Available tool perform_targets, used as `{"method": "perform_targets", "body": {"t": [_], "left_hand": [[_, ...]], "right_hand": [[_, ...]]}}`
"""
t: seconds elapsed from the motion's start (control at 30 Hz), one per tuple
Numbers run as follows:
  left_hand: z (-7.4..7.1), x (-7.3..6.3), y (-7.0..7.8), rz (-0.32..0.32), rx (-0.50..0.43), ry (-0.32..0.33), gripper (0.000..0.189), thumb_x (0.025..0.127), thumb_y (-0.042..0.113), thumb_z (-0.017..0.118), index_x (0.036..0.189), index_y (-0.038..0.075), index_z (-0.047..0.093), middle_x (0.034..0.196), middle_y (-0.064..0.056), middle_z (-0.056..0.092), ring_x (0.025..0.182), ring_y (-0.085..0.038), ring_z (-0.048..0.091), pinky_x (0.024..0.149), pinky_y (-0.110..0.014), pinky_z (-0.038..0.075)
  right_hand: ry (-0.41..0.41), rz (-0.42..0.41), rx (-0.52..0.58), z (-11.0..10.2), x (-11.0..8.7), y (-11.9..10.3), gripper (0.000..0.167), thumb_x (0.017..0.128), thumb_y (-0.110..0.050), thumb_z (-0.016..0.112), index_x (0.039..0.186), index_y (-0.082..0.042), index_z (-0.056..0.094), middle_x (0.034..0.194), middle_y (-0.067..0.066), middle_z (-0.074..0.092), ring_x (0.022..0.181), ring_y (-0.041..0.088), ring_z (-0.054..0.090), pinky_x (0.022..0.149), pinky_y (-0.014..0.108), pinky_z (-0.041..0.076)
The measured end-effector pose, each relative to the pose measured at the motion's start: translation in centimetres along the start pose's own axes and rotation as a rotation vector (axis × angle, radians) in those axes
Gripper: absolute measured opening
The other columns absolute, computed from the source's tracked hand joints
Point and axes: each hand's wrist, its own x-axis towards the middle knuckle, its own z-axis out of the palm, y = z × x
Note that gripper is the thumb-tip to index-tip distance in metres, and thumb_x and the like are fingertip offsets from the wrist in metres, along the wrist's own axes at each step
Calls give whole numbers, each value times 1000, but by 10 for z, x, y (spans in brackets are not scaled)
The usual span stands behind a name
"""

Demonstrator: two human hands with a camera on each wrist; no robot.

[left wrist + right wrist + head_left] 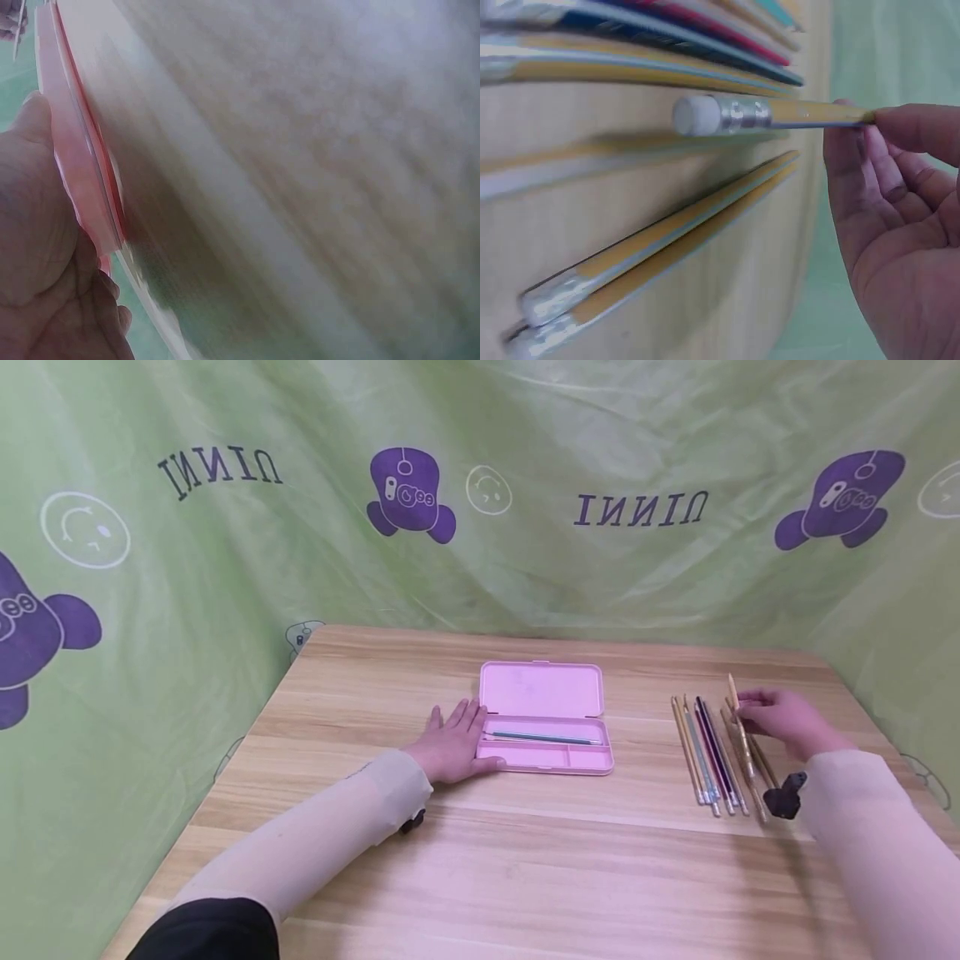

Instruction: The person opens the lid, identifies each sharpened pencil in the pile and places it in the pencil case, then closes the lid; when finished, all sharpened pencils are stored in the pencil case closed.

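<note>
A pink pencil case point(542, 690) lies open on the table, its lid folded back; a dark green pencil point(543, 738) rests in its long compartment. My left hand point(450, 745) lies against the case's left end with fingers straight, the thumb along the front edge. At the right, my right hand point(783, 720) pinches a yellow pencil point(810, 114) between thumb and fingers, its white eraser end pointing back toward the wrist camera. That pencil is raised above the table. Below and beside it lie several loose pencils point(707, 752), yellow, blue, red and dark, eraser ends toward me.
The wooden table point(525, 868) bears the case near the middle and the pencils to its right. A green curtain point(480, 585) with purple figures hangs behind the far edge and along both sides.
</note>
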Motion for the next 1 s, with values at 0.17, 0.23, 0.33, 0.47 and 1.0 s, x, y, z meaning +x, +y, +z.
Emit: {"method": "perform_targets", "body": {"t": [0.17, 0.23, 0.33, 0.47, 1.0], "left_hand": [[0, 0, 0, -3, 5, 9, 107, 97, 79, 34, 165, 4, 2, 172, -13, -6, 157, -29, -7, 122, -62, -3], [1, 1, -1, -3, 7, 13, 106, 97, 79, 35, 165, 4, 2, 172, -13, -6, 157, -29, -6, 122, -62, -2], [1, 2, -1, 2, 6, 15, 106, 97, 79, 34, 165, 4, 2, 172, -13, -6, 157, -29, -6, 122, -62, -3], [2, 2, -1, 7, -6, 15, 107, 97, 79, 36, 165, 3, 3, 172, -14, -5, 157, -30, -6, 122, -62, -4], [1, 1, -1, 5, 2, 5, 106, 97, 78, 36, 165, 3, 3, 172, -15, -5, 157, -30, -6, 122, -63, -4]], "right_hand": [[27, -35, 118, -2, 5, -13, 53, 109, -1, 43, 143, 31, 19, 92, -17, 66, 82, -4, 65, 79, 19, 57], [39, -43, 139, -1, 7, -21, 54, 109, -3, 43, 145, 30, 19, 90, -20, 66, 83, -5, 65, 80, 18, 57], [44, -55, 154, 2, 10, -33, 55, 111, -6, 43, 147, 27, 19, 90, -23, 65, 86, -6, 64, 81, 16, 55], [20, -75, 161, 7, 14, -53, 55, 111, -7, 43, 150, 24, 19, 93, -26, 64, 92, -7, 62, 85, 15, 54], [-166, -134, 315, 75, 42, -98, 51, 106, 4, 47, 148, 24, 26, 99, -9, 69, 95, 3, 67, 89, 21, 55]]}}
